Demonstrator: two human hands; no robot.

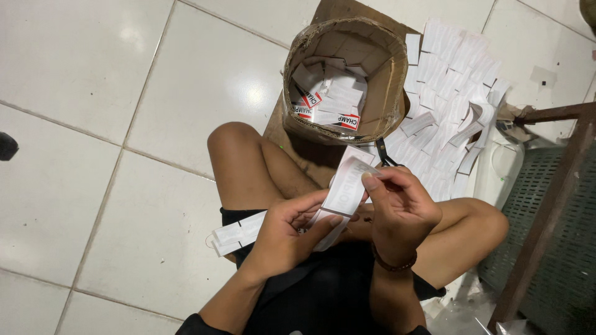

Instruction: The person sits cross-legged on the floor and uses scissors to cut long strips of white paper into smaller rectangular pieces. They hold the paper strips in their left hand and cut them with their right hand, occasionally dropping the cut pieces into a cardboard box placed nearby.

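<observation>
Head view: left hand (287, 232) and right hand (397, 201) both pinch a white label strip (345, 189) between fingers above the lap, just before a cardboard box (388, 80) of labels, beside loose labels (450, 105) on the tiled floor (93, 124).

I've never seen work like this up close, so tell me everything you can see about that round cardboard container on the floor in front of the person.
The cardboard container is a brown, roughly round open-topped tub with a ragged, torn rim and creased walls. It stands upright on a flat brown cardboard sheet on the white tiled floor, just beyond the person's knee. Inside lies a loose heap of small white labels, some with red and black print. Neither hand touches it.
</observation>
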